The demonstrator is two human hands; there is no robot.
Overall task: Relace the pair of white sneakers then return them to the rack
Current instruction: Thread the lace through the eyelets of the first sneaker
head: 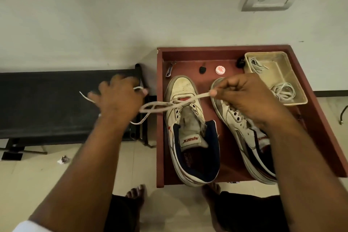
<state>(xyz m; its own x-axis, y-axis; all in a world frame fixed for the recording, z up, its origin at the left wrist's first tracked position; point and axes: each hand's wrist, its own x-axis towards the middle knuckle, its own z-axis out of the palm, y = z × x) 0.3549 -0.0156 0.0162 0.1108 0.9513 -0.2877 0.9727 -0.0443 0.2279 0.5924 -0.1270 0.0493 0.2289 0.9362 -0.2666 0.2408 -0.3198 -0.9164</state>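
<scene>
A red-brown wooden tray-like rack top (320,118) stands against the wall and carries both white sneakers side by side, toes toward the wall. The black bench (47,103) runs along the wall to its left, at floor level.

Left sneaker (190,137): worn white upper, scuffed and yellowed at the toe, navy collar lining, red logo marks on the side and on the grey tongue label; the eyelets are mostly bare, with one lace (169,104) crossing only the lowest pair near the toe. Right sneaker (243,133): same pattern, eyelets bare, partly hidden by the right forearm.

The left hand (120,98), blurred, is over the bench, its fingers curled round one end of the lace, which loops and trails below it. The right hand (243,98) pinches the other end between thumb and fingertips above the right sneaker's toe, the lace drawn taut between the hands.

A clear plastic tub (293,83) at the tray's far right corner holds further coiled laces (283,91). A small round red-and-white tin (220,70) lies near the back edge.
</scene>
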